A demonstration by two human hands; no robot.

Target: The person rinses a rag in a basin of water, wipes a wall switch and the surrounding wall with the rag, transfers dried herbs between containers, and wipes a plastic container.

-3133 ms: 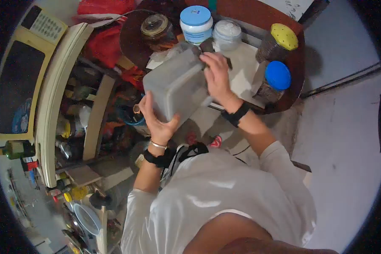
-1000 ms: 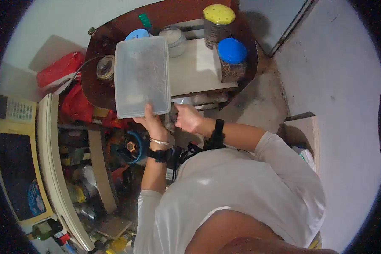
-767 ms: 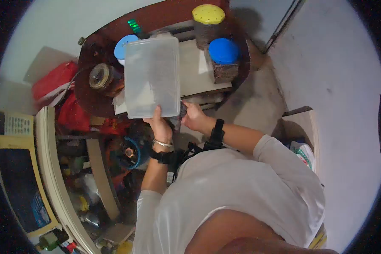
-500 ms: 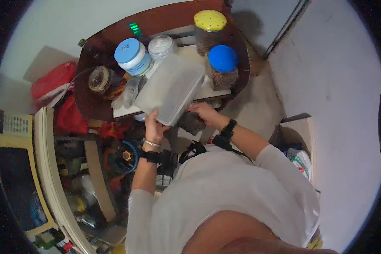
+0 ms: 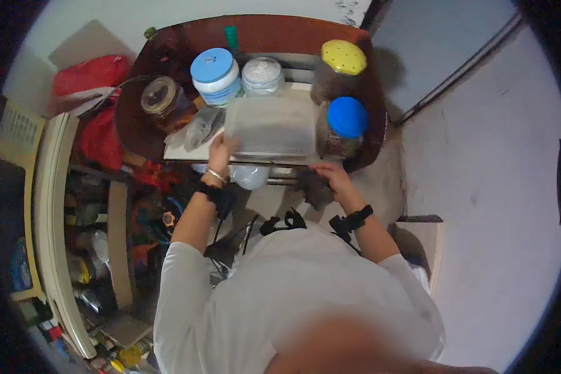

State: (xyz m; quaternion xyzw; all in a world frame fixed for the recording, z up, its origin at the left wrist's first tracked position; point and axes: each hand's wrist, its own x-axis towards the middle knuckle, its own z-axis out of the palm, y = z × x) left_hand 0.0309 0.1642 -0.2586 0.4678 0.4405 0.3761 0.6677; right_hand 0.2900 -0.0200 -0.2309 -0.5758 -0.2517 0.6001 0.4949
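Observation:
A translucent plastic container (image 5: 271, 128) with a lid lies flat on the white board at the front of the dark red-brown table. My left hand (image 5: 220, 154) is closed on its near left corner. By the table's front edge, right of the container's near corner, is my right hand (image 5: 335, 179), its fingers pinched together on a dark cloth (image 5: 315, 190) that hangs below them. Right of the container stands a jar with a blue lid (image 5: 347, 117). Behind it are a white tub with a light blue lid (image 5: 215, 71) and a clear round jar (image 5: 262, 76).
A jar with a yellow dotted lid (image 5: 344, 57) stands at the back right of the table (image 5: 187, 37). A dark-lidded jar (image 5: 161, 96) and a crumpled plastic bag (image 5: 204, 129) are on the left. Red bags (image 5: 92, 75) sit beyond, above a cluttered shelf (image 5: 119, 243).
The container went from tilted in my left hand to flat on the board. My right hand moved right with the dark cloth. The view turned, so the table looks straighter.

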